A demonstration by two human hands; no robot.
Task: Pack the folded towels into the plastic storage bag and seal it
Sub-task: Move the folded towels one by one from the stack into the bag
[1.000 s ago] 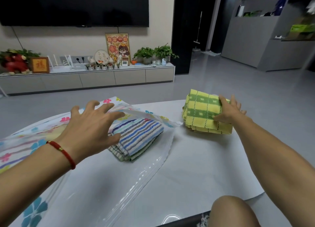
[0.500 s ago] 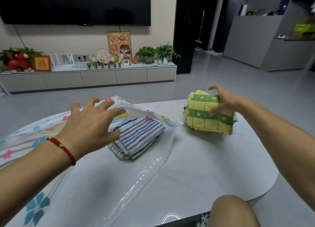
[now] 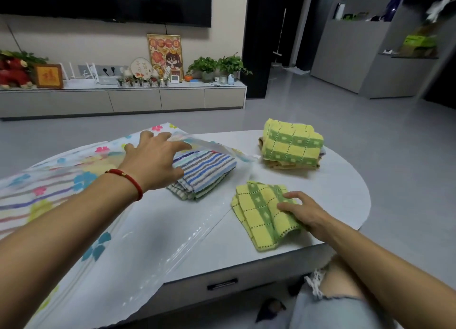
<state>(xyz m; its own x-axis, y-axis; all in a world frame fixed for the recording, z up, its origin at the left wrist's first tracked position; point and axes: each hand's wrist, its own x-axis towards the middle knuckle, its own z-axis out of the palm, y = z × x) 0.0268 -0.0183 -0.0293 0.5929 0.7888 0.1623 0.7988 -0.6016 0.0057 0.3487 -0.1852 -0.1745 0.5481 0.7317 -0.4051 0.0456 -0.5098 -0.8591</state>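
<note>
left hand (image 3: pixel 158 158) spread, lifting storage bag (image 3: pixel 74 180) flap over striped towels (image 3: pixel 204 174); right hand (image 3: pixel 302 211) pinching yellow-green towel (image 3: pixel 261 211) on bench (image 3: pixel 333 180); towel stack (image 3: pixel 291 143) behind.

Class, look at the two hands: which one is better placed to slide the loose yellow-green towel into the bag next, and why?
Right. The right hand already rests on the yellow-green towel beside the bag mouth; the left hand is busy lifting the bag's top flap over the striped towels.

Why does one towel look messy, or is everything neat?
Only small things. The yellow-green towel under the right hand lies crooked on the table, one corner hanging off the front edge. The striped towels poke halfway out of the storage bag, whose flap the left hand lifts. Nothing looks spilled or torn.
</note>
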